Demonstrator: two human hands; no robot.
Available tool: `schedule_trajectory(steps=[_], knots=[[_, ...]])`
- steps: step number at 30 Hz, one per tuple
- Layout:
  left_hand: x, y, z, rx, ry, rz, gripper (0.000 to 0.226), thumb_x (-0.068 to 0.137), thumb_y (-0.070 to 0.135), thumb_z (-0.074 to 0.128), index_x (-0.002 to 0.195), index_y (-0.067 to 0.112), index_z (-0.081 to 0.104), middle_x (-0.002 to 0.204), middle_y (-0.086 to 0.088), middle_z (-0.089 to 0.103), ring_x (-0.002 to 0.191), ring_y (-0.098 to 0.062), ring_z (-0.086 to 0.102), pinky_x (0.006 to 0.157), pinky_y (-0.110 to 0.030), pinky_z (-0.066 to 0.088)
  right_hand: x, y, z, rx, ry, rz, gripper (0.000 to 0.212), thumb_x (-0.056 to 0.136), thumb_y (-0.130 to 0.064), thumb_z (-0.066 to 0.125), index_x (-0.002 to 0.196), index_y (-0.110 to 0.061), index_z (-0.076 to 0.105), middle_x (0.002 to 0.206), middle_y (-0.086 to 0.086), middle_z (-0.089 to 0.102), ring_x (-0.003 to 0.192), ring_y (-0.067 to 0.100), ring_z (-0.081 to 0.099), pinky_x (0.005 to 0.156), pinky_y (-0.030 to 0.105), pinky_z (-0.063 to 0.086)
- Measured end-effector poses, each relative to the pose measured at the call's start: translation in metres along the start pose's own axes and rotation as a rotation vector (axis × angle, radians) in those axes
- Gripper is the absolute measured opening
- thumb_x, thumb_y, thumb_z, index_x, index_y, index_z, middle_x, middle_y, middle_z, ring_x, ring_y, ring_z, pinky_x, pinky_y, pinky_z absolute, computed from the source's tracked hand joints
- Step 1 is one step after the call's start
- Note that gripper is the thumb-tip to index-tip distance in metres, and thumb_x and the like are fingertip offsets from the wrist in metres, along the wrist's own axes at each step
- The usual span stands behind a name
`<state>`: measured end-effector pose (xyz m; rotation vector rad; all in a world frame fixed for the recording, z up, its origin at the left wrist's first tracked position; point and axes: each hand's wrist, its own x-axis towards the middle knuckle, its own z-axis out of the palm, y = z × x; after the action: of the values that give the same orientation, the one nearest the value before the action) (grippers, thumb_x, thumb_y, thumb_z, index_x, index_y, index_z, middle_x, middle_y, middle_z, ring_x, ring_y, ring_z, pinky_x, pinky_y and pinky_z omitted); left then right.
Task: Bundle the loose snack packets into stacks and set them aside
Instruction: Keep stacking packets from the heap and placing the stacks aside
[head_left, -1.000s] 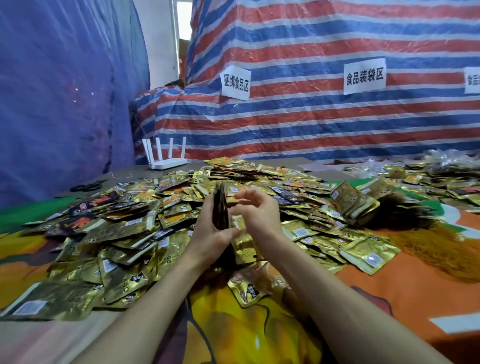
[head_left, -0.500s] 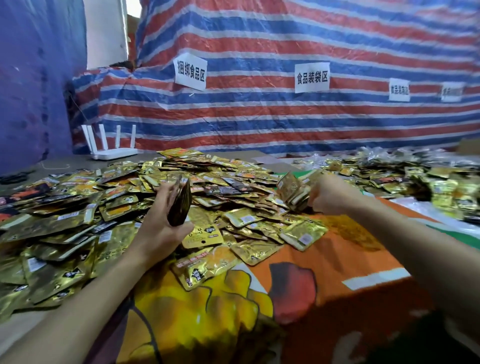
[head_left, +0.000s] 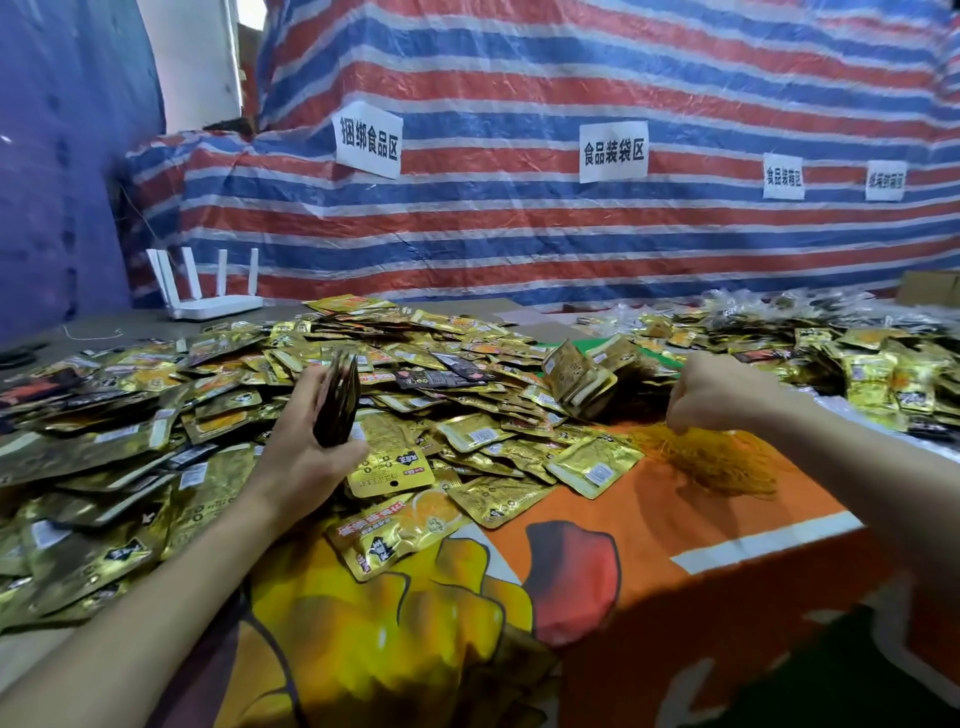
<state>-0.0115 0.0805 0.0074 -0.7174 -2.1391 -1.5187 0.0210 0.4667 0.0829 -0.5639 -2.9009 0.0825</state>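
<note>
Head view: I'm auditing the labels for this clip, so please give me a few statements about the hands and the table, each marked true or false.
1. The left hand grips a stack of packets standing on edge. True.
2. The right hand lies flat on the white router. False: its curled fingers pinch at the orange bands; the router stands apart at the far left.
3. A second stack lies on the loose packets between the hands. True.
4. The tarp behind the table is plain green. False: it is striped red, white and blue.
</note>
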Motion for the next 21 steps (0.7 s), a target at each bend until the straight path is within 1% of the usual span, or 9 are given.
schedule_trajectory(steps=[2, 5, 7, 9, 11, 13, 16, 19, 21], knots=[[0.0, 0.001, 0.0, 0.004, -0.005, 0.0, 0.049, 0.07, 0.012, 0.064, 0.117, 0.012, 0.048, 0.082, -0.027, 0.04, 0.071, -0.042, 0.043, 0.06, -0.058, 0.044, -0.001, -0.003, -0.002, 0.026, 0.021, 0.03, 0.011, 0.073, -0.019, 0.079, 0.082, -0.018, 0.074, 0.076, 0.003, 0.069, 0.076, 0.025, 0.066, 0.075, 0.037, 0.054], [0.0, 0.001, -0.001, -0.009, -0.006, -0.01, 0.05, 0.069, 0.012, 0.064, 0.116, 0.01, 0.048, 0.082, -0.031, 0.038, 0.069, -0.044, 0.042, 0.059, -0.057, 0.043, -0.001, -0.006, -0.004, 0.03, 0.037, 0.061, 0.016, 0.072, -0.017, 0.078, 0.084, -0.013, 0.068, 0.075, 0.005, 0.068, 0.073, 0.025, 0.064, 0.077, 0.037, 0.054], [0.001, 0.003, 0.0, -0.047, 0.006, -0.013, 0.044, 0.069, 0.011, 0.063, 0.111, 0.014, 0.05, 0.082, -0.033, 0.04, 0.065, -0.042, 0.042, 0.057, -0.054, 0.042, 0.0, -0.008, -0.003, 0.058, 0.069, 0.068, 0.014, 0.075, -0.014, 0.073, 0.083, -0.01, 0.062, 0.074, 0.006, 0.064, 0.069, 0.024, 0.06, 0.071, 0.034, 0.049], [0.003, 0.004, 0.0, -0.102, 0.023, -0.025, 0.043, 0.069, 0.009, 0.061, 0.11, 0.019, 0.051, 0.082, -0.034, 0.041, 0.068, -0.046, 0.045, 0.06, -0.052, 0.045, 0.0, -0.014, -0.004, 0.097, 0.127, 0.054, 0.006, 0.079, -0.013, 0.066, 0.082, -0.009, 0.062, 0.074, 0.007, 0.063, 0.068, 0.025, 0.058, 0.066, 0.032, 0.045], [0.005, 0.003, -0.001, -0.164, 0.048, -0.059, 0.05, 0.066, 0.009, 0.059, 0.115, 0.019, 0.052, 0.078, -0.023, 0.046, 0.074, -0.042, 0.052, 0.068, -0.046, 0.047, 0.0, -0.025, -0.006, 0.155, 0.183, 0.006, 0.007, 0.081, -0.013, 0.064, 0.081, -0.008, 0.069, 0.074, 0.008, 0.068, 0.068, 0.028, 0.063, 0.064, 0.034, 0.051], [0.007, 0.003, -0.004, -0.24, 0.071, -0.1, 0.052, 0.064, 0.009, 0.057, 0.116, 0.017, 0.054, 0.074, -0.007, 0.05, 0.081, -0.029, 0.059, 0.076, -0.039, 0.049, -0.002, -0.043, -0.007, 0.249, 0.195, -0.075, 0.012, 0.081, -0.011, 0.064, 0.077, -0.007, 0.074, 0.074, 0.011, 0.072, 0.068, 0.027, 0.066, 0.061, 0.034, 0.055], [0.01, 0.006, -0.008, -0.404, 0.052, -0.159, 0.052, 0.06, 0.005, 0.055, 0.112, 0.011, 0.056, 0.076, -0.006, 0.052, 0.076, -0.023, 0.057, 0.075, -0.04, 0.047, -0.009, -0.082, -0.003, 0.519, 0.086, -0.248, 0.01, 0.086, -0.01, 0.069, 0.081, -0.006, 0.077, 0.078, 0.01, 0.074, 0.072, 0.024, 0.068, 0.066, 0.037, 0.062], [0.008, 0.011, -0.01, -0.524, 0.014, -0.262, 0.059, 0.057, 0.005, 0.055, 0.115, 0.002, 0.058, 0.092, -0.016, 0.061, 0.073, -0.024, 0.053, 0.069, -0.038, 0.048, -0.02, -0.131, 0.007, 0.789, -0.09, -0.359, 0.005, 0.088, -0.016, 0.074, 0.084, -0.016, 0.078, 0.079, 0.0, 0.072, 0.072, 0.012, 0.062, 0.054, 0.021, 0.048], [0.006, 0.014, -0.009, -0.563, -0.036, -0.349, 0.064, 0.058, 0.008, 0.056, 0.12, 0.0, 0.06, 0.096, -0.016, 0.065, 0.071, -0.024, 0.053, 0.065, -0.036, 0.05, -0.024, -0.165, 0.015, 0.908, -0.175, -0.398, 0.006, 0.088, -0.023, 0.076, 0.082, -0.025, 0.078, 0.083, -0.005, 0.073, 0.073, 0.008, 0.06, 0.052, 0.017, 0.043]])
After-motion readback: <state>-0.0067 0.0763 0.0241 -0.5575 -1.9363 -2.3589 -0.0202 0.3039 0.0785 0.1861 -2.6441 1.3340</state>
